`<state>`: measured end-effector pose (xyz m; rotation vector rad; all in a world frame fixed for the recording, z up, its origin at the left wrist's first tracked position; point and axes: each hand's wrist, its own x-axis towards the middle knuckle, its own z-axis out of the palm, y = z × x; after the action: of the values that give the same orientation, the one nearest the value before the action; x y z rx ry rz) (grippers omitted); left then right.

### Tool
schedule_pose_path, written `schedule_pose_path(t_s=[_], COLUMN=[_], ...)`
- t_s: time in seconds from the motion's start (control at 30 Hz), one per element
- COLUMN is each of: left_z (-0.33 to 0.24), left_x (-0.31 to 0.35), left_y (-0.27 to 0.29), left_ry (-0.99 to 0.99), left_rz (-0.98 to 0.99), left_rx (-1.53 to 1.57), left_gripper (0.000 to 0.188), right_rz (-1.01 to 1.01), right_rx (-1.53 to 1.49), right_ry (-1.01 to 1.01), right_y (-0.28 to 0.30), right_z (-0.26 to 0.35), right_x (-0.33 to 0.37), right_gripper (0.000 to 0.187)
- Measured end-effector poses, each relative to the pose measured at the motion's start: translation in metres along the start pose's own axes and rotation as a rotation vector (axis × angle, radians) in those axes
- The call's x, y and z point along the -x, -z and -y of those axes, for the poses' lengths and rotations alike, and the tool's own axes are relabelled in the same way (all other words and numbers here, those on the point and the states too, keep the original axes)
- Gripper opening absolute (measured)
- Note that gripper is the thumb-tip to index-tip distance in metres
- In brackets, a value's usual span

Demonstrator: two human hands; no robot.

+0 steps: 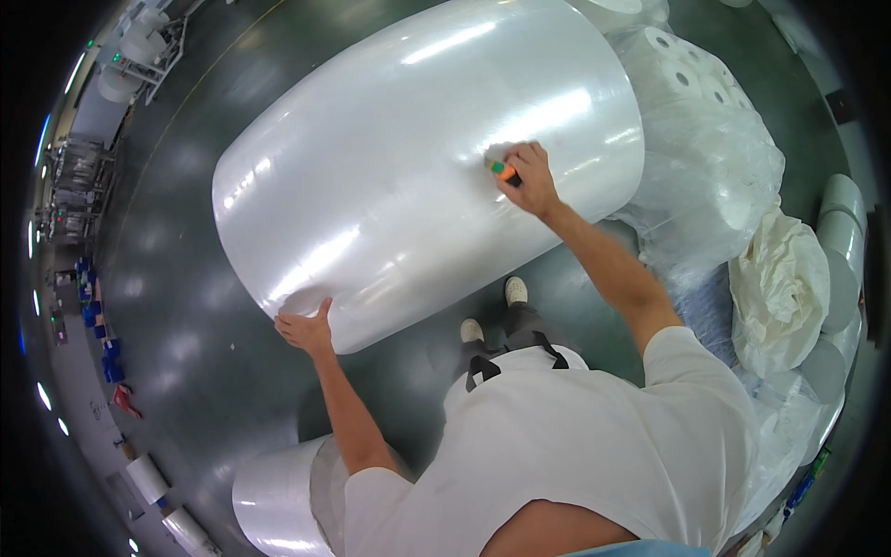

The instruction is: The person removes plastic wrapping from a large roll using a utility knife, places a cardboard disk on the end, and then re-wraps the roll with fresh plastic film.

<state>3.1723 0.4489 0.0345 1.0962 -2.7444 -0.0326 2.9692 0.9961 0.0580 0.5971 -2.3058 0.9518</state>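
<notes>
A very large roll of shiny, whitish plastic film (399, 176) lies on its side in front of me, filling the upper middle. My left hand (306, 330) rests against its near left end, thumb raised and fingers laid flat on the film. Farther right along the roll, my right hand (531, 181) is closed round a small green-and-orange hand tool (505, 172). That tool points left, close over the film surface or touching it; I cannot tell which. Its tip is too blurred to name its kind.
On the right, a plastic-wrapped bundle of white rolls (705, 139) stands beside the big roll, with a crumpled cream sack (780, 283) and grey rolls (840, 269) nearby. Another film roll (278, 497) sits behind my left arm. Machinery (79, 195) and blue items (109, 357) line the far left.
</notes>
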Motion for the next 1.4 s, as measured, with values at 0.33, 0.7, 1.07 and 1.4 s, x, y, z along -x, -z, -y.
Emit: schedule_pose_path(t_s=[0.33, 0.7, 1.07, 1.4], left_z=[-0.088, -0.227, -0.334, -0.276], left_x=[-0.135, -0.338, -0.261, -0.423], left_y=[-0.023, -0.025, -0.043, -0.132], left_ry=[0.1, 0.123, -0.288, 0.102], left_rz=[-0.114, -0.238, -0.176, -0.309], left_rx=[-0.019, 0.034, 0.607, 0.284], left_gripper=[0.151, 0.131, 0.051, 0.066], right_rz=[-0.114, -0.154, 0.015, -0.01], right_rx=[0.043, 0.013, 0.031, 0.109], right_ry=[0.057, 0.155, 0.163, 0.207], right_y=[-0.062, -0.176, -0.193, -0.328], right_z=[-0.104, -0.187, -0.224, -0.288], right_x=[-0.093, -0.311, -0.364, -0.471], right_gripper=[0.029, 0.008, 0.022, 0.024])
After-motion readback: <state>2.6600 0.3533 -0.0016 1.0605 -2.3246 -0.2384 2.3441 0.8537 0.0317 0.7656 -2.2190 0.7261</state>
